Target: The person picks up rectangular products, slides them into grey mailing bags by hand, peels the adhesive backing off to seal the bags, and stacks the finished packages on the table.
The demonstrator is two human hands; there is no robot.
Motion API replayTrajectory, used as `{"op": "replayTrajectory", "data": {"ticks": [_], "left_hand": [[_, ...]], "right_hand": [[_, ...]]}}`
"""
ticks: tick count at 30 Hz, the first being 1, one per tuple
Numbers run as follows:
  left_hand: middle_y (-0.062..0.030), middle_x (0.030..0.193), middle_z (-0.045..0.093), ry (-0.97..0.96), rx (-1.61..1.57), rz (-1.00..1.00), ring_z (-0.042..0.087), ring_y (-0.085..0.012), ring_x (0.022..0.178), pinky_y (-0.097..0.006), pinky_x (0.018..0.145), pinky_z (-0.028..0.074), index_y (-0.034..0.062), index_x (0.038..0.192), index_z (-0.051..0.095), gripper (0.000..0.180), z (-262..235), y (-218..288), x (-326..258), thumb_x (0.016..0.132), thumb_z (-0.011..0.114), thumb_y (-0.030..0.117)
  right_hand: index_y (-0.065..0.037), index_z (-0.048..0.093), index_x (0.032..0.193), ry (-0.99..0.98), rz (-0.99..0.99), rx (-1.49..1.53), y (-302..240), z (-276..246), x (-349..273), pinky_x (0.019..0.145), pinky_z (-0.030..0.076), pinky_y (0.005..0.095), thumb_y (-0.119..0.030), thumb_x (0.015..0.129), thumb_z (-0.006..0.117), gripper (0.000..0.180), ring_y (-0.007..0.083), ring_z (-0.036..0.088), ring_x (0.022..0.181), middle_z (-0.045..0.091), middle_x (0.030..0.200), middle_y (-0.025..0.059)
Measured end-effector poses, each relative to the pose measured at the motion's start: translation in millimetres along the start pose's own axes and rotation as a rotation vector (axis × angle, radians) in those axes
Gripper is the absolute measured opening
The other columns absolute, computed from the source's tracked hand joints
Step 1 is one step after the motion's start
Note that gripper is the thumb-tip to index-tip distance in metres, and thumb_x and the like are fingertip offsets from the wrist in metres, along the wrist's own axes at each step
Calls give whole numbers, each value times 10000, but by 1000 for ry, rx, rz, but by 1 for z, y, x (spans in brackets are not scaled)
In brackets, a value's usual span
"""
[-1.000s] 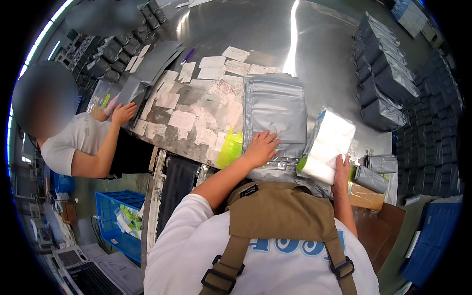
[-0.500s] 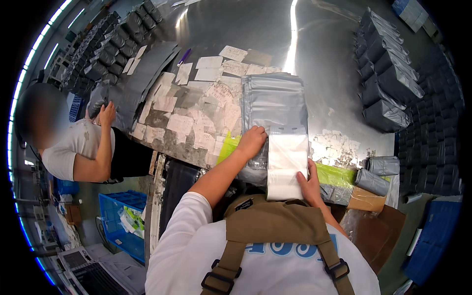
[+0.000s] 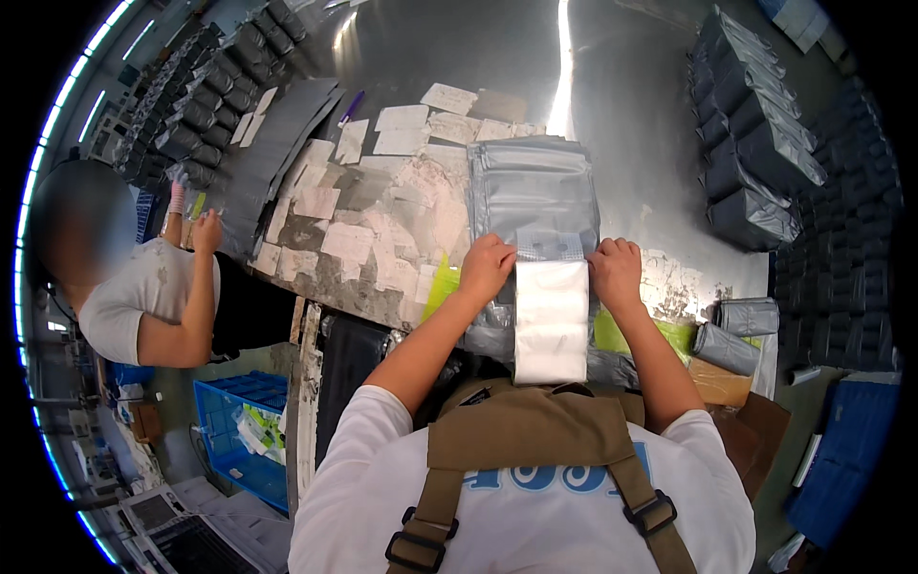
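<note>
A stack of flat grey plastic bags (image 3: 532,187) lies on the metal table in front of me. Over its near end runs a white strip (image 3: 552,320) with several crosswise creases, hanging toward my body. My left hand (image 3: 488,268) is closed in a pinch at the left edge of the top grey bag, beside the strip's upper end. Level with it, my right hand (image 3: 615,275) pinches the right edge, thumb and fingers bent together. A dotted see-through band of the bag stretches between both hands. The fingertips hide the exact grip.
Paper scraps (image 3: 402,129) and a purple pen (image 3: 351,109) lie left. Grey wrapped bundles (image 3: 746,124) stand right; rolled grey bags (image 3: 727,349) rest near a cardboard box (image 3: 722,381). At left, a co-worker (image 3: 158,287) handles something beside a blue crate (image 3: 239,440).
My right hand has moved up from the white strip's lower right side to the bag's right edge. The left has shifted slightly. The co-worker's hands have moved apart.
</note>
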State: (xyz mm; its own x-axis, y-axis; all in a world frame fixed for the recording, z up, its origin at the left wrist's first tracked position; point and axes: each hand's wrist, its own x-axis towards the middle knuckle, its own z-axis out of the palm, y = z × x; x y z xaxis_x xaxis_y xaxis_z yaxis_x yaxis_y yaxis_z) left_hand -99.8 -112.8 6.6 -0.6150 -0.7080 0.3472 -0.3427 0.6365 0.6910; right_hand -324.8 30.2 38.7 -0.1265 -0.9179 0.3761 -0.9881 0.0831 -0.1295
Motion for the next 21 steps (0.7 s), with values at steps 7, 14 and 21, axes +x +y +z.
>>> {"op": "replayTrajectory", "data": {"ticks": [7,14,21], "left_hand": [[-101,827,631,179,21,181,607,-298,788,-393,692,505,36,855,682,95,-24,19,-6,761,699,37],[-126,842,633,156,20,334,607,-312,773,-381,680,503,6,869,653,161,-21,24,-37,723,719,-1],[-143,836,574,71,119,28,549,-359,862,-440,792,462,13,852,612,119,5,2,-17,746,658,41]], "right_hand": [[-84,670,785,285,243,276,-36,-21,-8,737,413,387,-64,717,724,89,256,551,826,576,813,41],[-55,633,806,328,74,319,-28,-8,-38,743,428,402,-7,700,714,142,293,546,836,572,833,79],[-52,646,792,142,482,361,-30,3,-20,727,477,410,-66,721,722,105,328,589,866,607,845,101]]}}
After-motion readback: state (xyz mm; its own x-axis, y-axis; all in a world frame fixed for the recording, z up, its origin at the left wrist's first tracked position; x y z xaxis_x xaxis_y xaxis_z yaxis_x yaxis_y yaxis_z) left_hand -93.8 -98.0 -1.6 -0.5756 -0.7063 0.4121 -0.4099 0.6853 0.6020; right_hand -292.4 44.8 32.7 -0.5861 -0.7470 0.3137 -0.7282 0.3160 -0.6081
